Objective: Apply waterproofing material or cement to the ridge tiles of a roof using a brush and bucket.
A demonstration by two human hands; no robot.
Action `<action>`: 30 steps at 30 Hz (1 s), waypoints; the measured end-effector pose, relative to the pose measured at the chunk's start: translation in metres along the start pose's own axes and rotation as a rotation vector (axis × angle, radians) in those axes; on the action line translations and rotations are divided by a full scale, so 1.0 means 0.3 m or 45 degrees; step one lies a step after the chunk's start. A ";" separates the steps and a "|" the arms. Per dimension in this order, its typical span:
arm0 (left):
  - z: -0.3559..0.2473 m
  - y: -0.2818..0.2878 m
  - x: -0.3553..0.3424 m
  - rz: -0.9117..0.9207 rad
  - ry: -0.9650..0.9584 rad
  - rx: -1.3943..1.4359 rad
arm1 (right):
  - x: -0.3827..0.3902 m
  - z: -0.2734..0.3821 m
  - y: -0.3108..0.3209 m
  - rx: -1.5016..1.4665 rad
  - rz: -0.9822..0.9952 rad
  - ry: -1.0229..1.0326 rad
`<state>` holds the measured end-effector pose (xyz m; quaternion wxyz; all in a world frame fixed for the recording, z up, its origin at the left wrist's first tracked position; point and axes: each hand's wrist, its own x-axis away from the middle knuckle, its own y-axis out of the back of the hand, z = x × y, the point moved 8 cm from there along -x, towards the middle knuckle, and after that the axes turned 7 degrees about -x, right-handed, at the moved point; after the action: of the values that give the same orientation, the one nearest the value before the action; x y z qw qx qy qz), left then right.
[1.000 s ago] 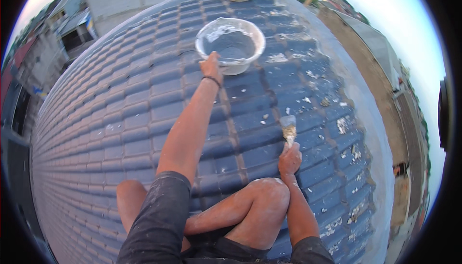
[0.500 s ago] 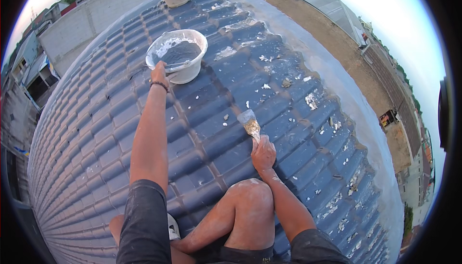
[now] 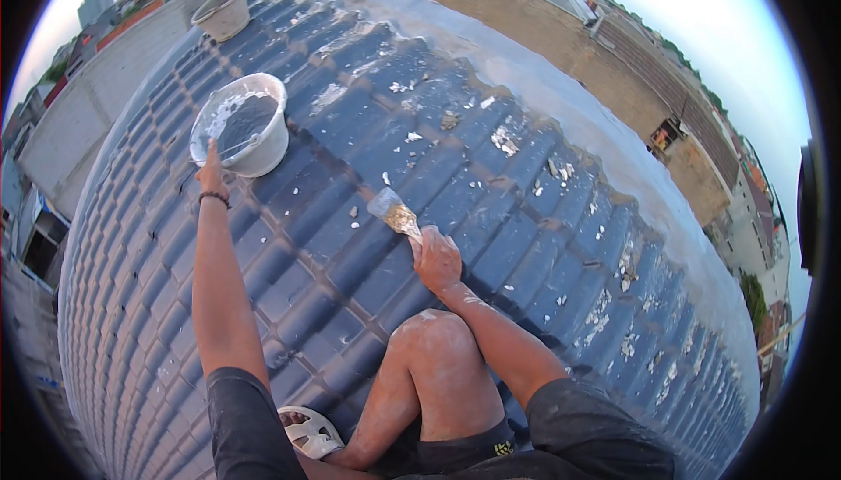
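Note:
My left hand (image 3: 213,172) grips the near rim of a white bucket (image 3: 267,149), which stands on the roof tiles to the left. Thick grey paint or coating (image 3: 245,121) fills the lower part of the bucket, and white residue coats its inner wall. A thin wire handle crosses the near side of its opening. In my right hand (image 3: 438,259) is a flat paintbrush (image 3: 399,215), held by its pale handle just above or against the dark tiles; contact cannot be made out. Its bristles are caked grey and point up and left, toward the bucket.
Blue-grey ridged roof tiles (image 3: 368,278) slope around me. White flakes and mortar crumbs (image 3: 505,140) lie scattered toward the grey ridge (image 3: 526,68) on the right. A second bucket (image 3: 222,14) stands farther up. My bent knee and sandalled foot (image 3: 308,432) are close below my hands.
The view has turned to the right, so the roof and buckets appear farther left. My left hand stays at the bucket and my right hand keeps hold of the paintbrush. More of my sandal shows.

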<state>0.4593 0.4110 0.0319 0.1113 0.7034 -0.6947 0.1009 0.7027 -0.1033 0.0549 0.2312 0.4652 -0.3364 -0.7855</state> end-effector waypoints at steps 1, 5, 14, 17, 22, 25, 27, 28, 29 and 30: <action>-0.013 0.034 0.010 -0.065 -0.075 0.009 | -0.001 0.000 0.003 -0.002 -0.007 -0.015; 0.144 0.108 0.141 0.013 -0.310 -0.293 | 0.006 -0.031 0.017 -0.003 -0.001 -0.018; 0.700 0.814 0.663 1.161 -0.266 -2.154 | 0.008 0.001 0.011 -0.037 -0.021 -0.010; 0.737 1.132 0.764 0.914 -0.133 -2.073 | 0.014 -0.005 -0.001 0.035 -0.005 -0.006; 0.769 1.628 0.989 0.327 -0.093 -1.700 | 0.016 0.007 0.006 0.103 -0.009 0.050; 0.940 1.936 1.114 0.160 0.137 -1.569 | 0.027 0.038 -0.044 -0.004 0.070 0.010; 1.088 2.006 1.223 0.318 0.454 -1.427 | 0.059 0.049 -0.038 -0.177 -0.062 0.046; 1.125 2.124 1.273 0.284 0.476 -1.408 | 0.083 0.119 -0.074 -0.221 -0.004 0.075; 1.137 2.251 1.319 0.348 0.243 -1.466 | 0.108 0.201 -0.114 -0.257 0.013 0.104; 1.146 2.274 1.330 0.444 -0.006 -1.515 | 0.131 0.245 -0.131 -0.377 -0.013 0.113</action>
<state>-0.2216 -0.0788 -0.1669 0.4649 0.3972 -0.7367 -0.2887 0.6175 -0.0806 0.0281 0.3079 0.4621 -0.2038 -0.8063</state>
